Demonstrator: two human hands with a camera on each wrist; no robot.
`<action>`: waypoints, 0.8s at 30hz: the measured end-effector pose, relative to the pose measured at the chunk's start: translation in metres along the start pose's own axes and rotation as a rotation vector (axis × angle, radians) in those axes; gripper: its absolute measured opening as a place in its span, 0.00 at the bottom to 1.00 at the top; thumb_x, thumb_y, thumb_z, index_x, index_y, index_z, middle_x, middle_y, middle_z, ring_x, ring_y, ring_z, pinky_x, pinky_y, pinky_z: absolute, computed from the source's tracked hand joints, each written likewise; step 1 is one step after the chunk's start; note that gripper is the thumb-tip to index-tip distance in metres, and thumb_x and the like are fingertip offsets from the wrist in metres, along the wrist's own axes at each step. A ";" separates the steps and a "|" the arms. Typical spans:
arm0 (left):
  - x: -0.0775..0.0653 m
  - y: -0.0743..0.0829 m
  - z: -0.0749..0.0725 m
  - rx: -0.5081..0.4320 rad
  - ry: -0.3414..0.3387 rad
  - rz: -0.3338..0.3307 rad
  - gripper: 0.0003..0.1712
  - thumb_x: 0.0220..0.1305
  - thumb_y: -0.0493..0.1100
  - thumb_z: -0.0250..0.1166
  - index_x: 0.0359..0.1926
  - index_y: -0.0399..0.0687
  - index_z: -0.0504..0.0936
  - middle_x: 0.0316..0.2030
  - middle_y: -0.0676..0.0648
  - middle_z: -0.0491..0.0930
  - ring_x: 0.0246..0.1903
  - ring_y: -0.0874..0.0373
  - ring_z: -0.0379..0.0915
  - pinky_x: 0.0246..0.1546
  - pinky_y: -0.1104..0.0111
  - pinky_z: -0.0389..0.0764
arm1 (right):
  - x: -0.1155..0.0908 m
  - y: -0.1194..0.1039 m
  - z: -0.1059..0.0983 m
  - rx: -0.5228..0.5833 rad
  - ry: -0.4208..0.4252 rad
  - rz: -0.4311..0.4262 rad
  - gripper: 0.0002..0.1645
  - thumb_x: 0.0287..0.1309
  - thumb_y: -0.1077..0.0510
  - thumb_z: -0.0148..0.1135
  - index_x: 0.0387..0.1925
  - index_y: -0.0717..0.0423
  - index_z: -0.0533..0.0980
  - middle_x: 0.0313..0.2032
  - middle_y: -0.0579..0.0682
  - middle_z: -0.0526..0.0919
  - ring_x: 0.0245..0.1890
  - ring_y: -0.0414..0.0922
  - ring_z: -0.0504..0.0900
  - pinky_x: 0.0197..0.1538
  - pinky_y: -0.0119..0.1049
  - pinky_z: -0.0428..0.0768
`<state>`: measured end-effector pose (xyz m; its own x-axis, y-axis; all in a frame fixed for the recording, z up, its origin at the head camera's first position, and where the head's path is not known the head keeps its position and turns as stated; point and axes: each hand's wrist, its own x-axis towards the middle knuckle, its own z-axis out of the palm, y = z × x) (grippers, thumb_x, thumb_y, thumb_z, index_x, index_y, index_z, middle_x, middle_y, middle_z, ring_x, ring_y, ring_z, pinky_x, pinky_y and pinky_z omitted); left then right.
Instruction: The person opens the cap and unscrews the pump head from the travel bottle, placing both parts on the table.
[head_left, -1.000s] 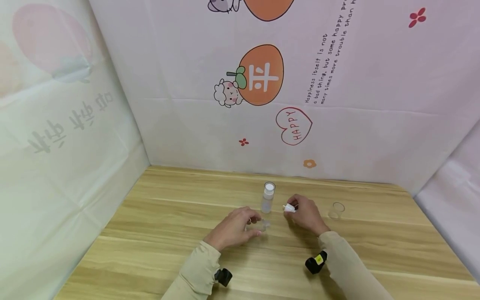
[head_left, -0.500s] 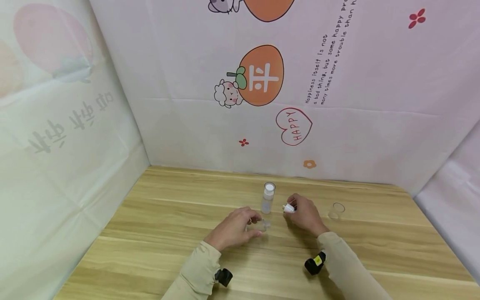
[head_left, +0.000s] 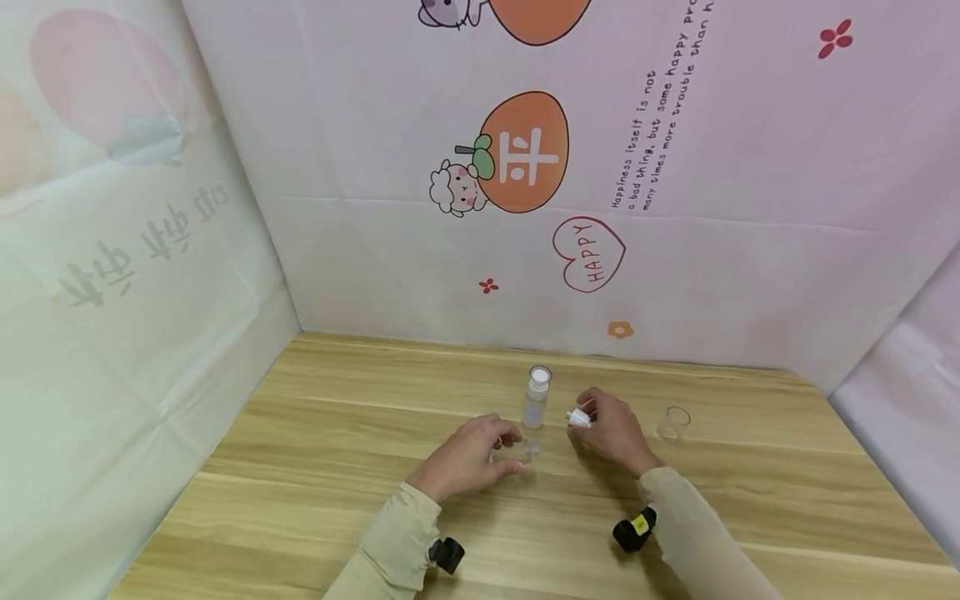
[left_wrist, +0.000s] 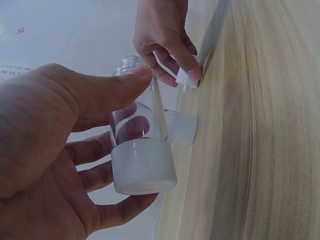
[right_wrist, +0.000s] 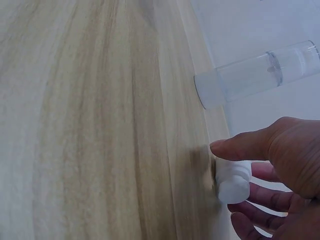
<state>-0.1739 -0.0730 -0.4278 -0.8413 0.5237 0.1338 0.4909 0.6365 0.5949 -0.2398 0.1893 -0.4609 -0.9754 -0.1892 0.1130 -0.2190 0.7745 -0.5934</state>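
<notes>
Across the back cloth [head_left: 390, 275], in the head view, black print [head_left: 645, 150] runs sideways up the fabric, reading "Happiness itself is not / a bad thing, but some happy pro… / many times more trouble than h…", its end cut off by the frame; at its 7 o'clock a red heart [head_left: 588, 254] encloses "HAPPY", and at 9 o'clock an orange fruit [head_left: 525, 152] bears a white character. Faded characters mark the side cloth [head_left: 150, 350] at 9 o'clock, and a yellow label [head_left: 641, 525] on the right wrist camera is too small to read. Below spreads a tabletop [head_left: 337, 400] of pale, streaked wood grain. Over it the left hand [head_left: 468, 454] grips a clear bottle [head_left: 513, 455], neck toward 3 o'clock; at its 2 o'clock another bottle [head_left: 536, 404] stands upright, and beyond, the right hand [head_left: 611, 429] pinches a white pump top [head_left: 579, 417], with a clear cap [head_left: 673, 423] standing at that hand's 3 o'clock. Through the left wrist view, the gripped bottle shows a threaded, uncovered neck toward 12 o'clock and a white base whose faint mark is illegible. From the right wrist view, thumb and fingers hold the pump top at 4 o'clock, near the upright bottle's white base.
</notes>
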 end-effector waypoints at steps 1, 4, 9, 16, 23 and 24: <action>0.000 0.000 0.000 -0.001 0.002 0.000 0.19 0.64 0.46 0.73 0.53 0.43 0.83 0.46 0.48 0.82 0.43 0.58 0.77 0.45 0.70 0.79 | -0.001 0.000 -0.001 -0.001 0.000 0.000 0.26 0.51 0.62 0.78 0.49 0.65 0.77 0.42 0.58 0.85 0.42 0.54 0.84 0.46 0.53 0.81; 0.000 -0.001 0.001 -0.002 0.005 0.001 0.19 0.64 0.46 0.73 0.53 0.43 0.83 0.46 0.47 0.82 0.43 0.57 0.78 0.45 0.69 0.80 | -0.004 0.000 -0.005 -0.009 -0.002 -0.003 0.27 0.51 0.61 0.78 0.51 0.66 0.77 0.43 0.59 0.84 0.43 0.55 0.83 0.47 0.53 0.81; -0.001 -0.001 0.001 -0.010 0.005 -0.011 0.20 0.64 0.47 0.73 0.54 0.44 0.83 0.46 0.48 0.82 0.43 0.58 0.77 0.45 0.69 0.79 | -0.011 -0.004 -0.013 -0.016 -0.008 0.006 0.29 0.52 0.61 0.77 0.54 0.65 0.76 0.47 0.61 0.83 0.46 0.57 0.82 0.48 0.54 0.81; -0.002 -0.005 -0.002 -0.048 0.015 -0.073 0.21 0.64 0.48 0.72 0.55 0.45 0.83 0.47 0.50 0.82 0.44 0.58 0.76 0.46 0.68 0.79 | -0.025 -0.009 -0.019 -0.038 0.020 -0.033 0.28 0.52 0.62 0.77 0.54 0.65 0.77 0.47 0.61 0.82 0.48 0.59 0.80 0.49 0.57 0.80; 0.000 -0.024 -0.008 -0.098 0.102 -0.098 0.19 0.65 0.46 0.72 0.53 0.43 0.81 0.47 0.47 0.80 0.46 0.54 0.76 0.47 0.62 0.80 | -0.037 -0.015 -0.023 -0.055 0.052 -0.086 0.26 0.53 0.61 0.77 0.53 0.65 0.78 0.46 0.60 0.82 0.48 0.60 0.80 0.48 0.56 0.80; 0.000 -0.027 -0.009 -0.113 0.124 -0.105 0.19 0.65 0.45 0.72 0.53 0.43 0.80 0.47 0.47 0.80 0.46 0.53 0.76 0.47 0.60 0.80 | -0.039 -0.016 -0.023 -0.055 0.053 -0.090 0.26 0.54 0.61 0.76 0.53 0.64 0.78 0.45 0.60 0.82 0.48 0.60 0.80 0.48 0.57 0.80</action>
<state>-0.1894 -0.0953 -0.4367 -0.9112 0.3802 0.1588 0.3767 0.6127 0.6948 -0.1985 0.1982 -0.4371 -0.9515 -0.2281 0.2066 -0.3051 0.7881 -0.5347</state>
